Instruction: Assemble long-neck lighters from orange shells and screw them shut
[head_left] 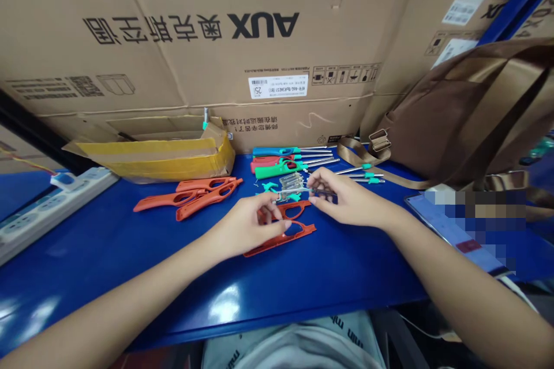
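Over orange lighter casing halves (303, 233) on the blue table, my two hands hold a slim lighter part (295, 190) that is pale and see-through along its middle. My left hand (253, 222) pinches its left end, fingers curled; a small metal bit shows at the fingertips. My right hand (337, 196) is closed at the other end, where a dark strip (324, 192) shows between the fingers. Just behind lie several clear fuel tanks (292, 181) and small teal plastic pieces (270, 187). My fingers partly cover the casing halves.
Assembled long-necked lighters, one of them green (274, 169), lie at the back beside metal tubes (367, 175). More orange casings (208, 193) sit left, before a yellow-taped carton (173, 158). A power strip (56, 207), phone (454, 230) and brown bag (459, 121) flank the table.
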Action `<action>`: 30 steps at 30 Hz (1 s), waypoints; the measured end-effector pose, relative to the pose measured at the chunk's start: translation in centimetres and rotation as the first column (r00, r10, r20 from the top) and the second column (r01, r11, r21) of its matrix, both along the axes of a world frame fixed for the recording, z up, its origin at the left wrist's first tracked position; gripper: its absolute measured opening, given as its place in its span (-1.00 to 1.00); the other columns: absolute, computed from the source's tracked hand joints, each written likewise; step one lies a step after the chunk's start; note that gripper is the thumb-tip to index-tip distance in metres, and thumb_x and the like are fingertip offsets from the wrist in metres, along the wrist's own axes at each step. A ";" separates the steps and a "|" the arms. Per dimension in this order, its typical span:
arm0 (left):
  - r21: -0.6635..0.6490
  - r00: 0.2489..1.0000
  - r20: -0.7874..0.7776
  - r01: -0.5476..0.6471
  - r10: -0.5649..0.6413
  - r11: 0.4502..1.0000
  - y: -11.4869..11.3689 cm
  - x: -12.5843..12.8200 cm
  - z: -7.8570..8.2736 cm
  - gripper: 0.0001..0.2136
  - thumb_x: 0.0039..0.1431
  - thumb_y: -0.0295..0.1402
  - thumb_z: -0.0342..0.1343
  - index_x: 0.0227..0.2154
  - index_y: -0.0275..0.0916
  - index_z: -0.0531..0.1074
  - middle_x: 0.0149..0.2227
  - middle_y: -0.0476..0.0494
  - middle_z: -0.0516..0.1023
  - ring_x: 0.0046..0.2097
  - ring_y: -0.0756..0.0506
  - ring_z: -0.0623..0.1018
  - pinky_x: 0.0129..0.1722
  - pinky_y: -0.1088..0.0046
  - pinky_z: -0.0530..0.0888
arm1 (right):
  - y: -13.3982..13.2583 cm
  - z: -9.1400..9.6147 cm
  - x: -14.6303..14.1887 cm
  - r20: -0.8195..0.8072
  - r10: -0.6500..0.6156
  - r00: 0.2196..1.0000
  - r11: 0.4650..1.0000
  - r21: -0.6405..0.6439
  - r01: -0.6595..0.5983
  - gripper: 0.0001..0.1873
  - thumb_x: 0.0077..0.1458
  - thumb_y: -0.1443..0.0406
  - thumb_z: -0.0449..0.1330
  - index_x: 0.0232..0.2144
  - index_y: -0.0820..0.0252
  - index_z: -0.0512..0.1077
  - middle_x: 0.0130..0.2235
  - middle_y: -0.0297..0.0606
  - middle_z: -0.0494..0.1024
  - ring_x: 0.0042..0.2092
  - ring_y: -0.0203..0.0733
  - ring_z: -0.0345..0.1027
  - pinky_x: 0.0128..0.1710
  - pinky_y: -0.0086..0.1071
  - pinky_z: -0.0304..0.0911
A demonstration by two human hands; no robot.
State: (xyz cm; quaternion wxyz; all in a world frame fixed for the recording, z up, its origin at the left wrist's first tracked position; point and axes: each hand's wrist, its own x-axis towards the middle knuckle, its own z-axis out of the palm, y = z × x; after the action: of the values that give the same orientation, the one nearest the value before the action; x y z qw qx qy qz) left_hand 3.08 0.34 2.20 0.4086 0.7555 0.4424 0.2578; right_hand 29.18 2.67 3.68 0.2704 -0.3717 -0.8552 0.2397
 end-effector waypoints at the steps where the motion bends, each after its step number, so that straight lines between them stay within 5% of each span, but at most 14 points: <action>1: 0.137 0.993 -0.115 0.016 0.000 0.990 -0.8 -0.5 0.1 -0.56 0.15 -0.06 0.29 -0.05 -0.27 0.47 -0.26 -0.14 0.60 -0.28 -0.10 0.55 -0.19 0.28 0.53 | -0.1 -0.2 -0.1 0.001 0.027 1.000 0.999 -0.023 -0.027 -0.85 0.25 0.32 0.15 -0.13 0.15 0.30 -0.22 -0.25 0.48 -0.26 -0.24 0.39 -0.25 -0.37 0.34; 3: 0.359 0.954 -0.298 0.085 0.028 0.929 -2.0 -1.3 0.4 -0.53 0.12 -0.02 0.32 -0.03 -0.23 0.49 -0.15 -0.18 0.60 -0.11 -0.20 0.53 -0.06 0.19 0.48 | -0.3 -0.5 -0.2 0.003 0.058 0.998 0.998 -0.034 -0.058 -0.85 0.25 0.36 0.13 -0.12 0.15 0.28 -0.19 -0.23 0.49 -0.22 -0.23 0.42 -0.21 -0.36 0.36; 5: 0.444 0.929 -0.364 0.113 0.063 0.889 -2.4 -1.8 0.6 -0.49 0.07 0.04 0.34 -0.06 -0.24 0.50 -0.17 -0.17 0.59 -0.11 -0.22 0.51 -0.09 0.21 0.46 | -0.4 -0.7 -0.3 -0.004 0.064 0.998 0.998 -0.027 -0.064 -0.90 0.28 0.34 0.12 -0.14 0.15 0.31 -0.22 -0.24 0.50 -0.24 -0.23 0.43 -0.21 -0.36 0.36; 10: 0.415 0.891 -0.453 0.205 0.005 0.887 -1.5 -2.5 0.4 -0.57 0.04 0.07 0.34 -0.36 -0.24 0.48 -0.35 -0.05 0.52 -0.28 -0.12 0.48 -0.32 0.39 0.38 | -0.1 -0.7 -0.6 -0.021 0.037 0.999 0.998 0.046 -0.036 -0.90 0.31 0.26 0.15 -0.17 0.16 0.41 -0.21 -0.24 0.57 -0.22 -0.22 0.46 -0.18 -0.34 0.35; 17: 0.363 0.817 -0.562 0.380 -0.125 0.851 -0.8 -3.6 1.2 -0.81 0.17 -0.19 0.30 -0.34 -0.21 0.55 -0.35 -0.03 0.53 -0.28 -0.07 0.49 -0.30 0.44 0.34 | 0.3 -0.3 -0.2 0.045 0.060 0.997 0.995 0.074 -0.063 -0.83 0.36 0.30 0.05 -0.13 0.19 0.44 -0.28 -0.24 0.58 -0.29 -0.24 0.44 -0.24 -0.38 0.29; 30: 0.527 0.941 -0.329 0.249 -0.076 0.812 -0.9 -3.4 0.2 -0.70 0.20 -0.07 0.28 -0.34 -0.25 0.53 -0.37 -0.05 0.58 -0.31 -0.04 0.52 -0.31 0.45 0.38 | -0.6 -0.4 -0.7 0.175 0.172 0.969 0.979 -0.141 -0.148 -0.80 0.39 0.26 0.03 -0.15 0.16 0.45 -0.30 -0.29 0.55 -0.29 -0.23 0.37 -0.25 -0.37 0.22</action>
State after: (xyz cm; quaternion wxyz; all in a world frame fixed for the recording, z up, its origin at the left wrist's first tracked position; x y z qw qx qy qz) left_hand -0.29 -0.60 2.44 0.1190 0.9069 0.3353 0.2256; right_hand 28.50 2.05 3.28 0.1447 -0.3385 -0.8869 0.2789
